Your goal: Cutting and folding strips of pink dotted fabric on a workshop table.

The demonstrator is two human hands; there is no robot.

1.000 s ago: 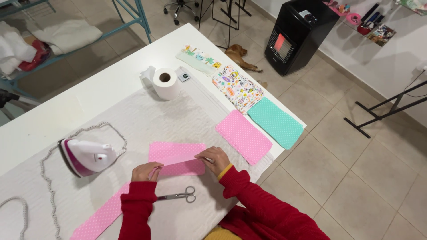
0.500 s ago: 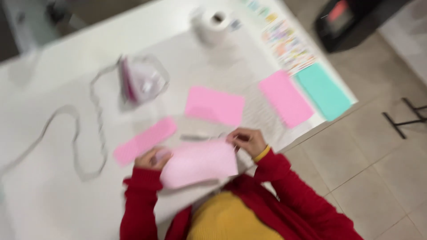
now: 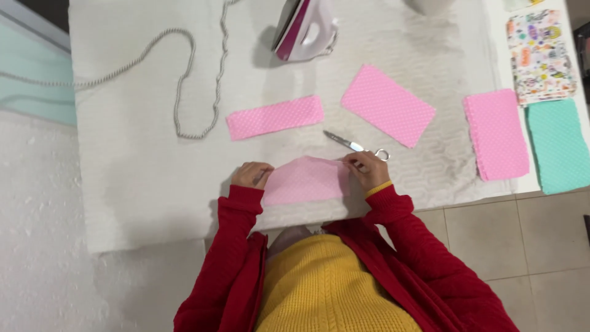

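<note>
Between my two hands, at the near edge of the padded ironing cloth (image 3: 153, 184), I hold a pale pink fabric piece (image 3: 305, 181): left hand (image 3: 252, 174) pinching one end, right hand (image 3: 365, 168) the other. Scissors (image 3: 353, 146) lie just beside my right knuckles; I judge they could snag the fabric. Behind, the iron (image 3: 305, 27) stands, its cord (image 3: 184, 92) looped loose; a tug might topple it.

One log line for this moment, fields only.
left hand: holds pink fabric piece | right hand: holds its other edge | scissors: on table, beside right hand
</note>
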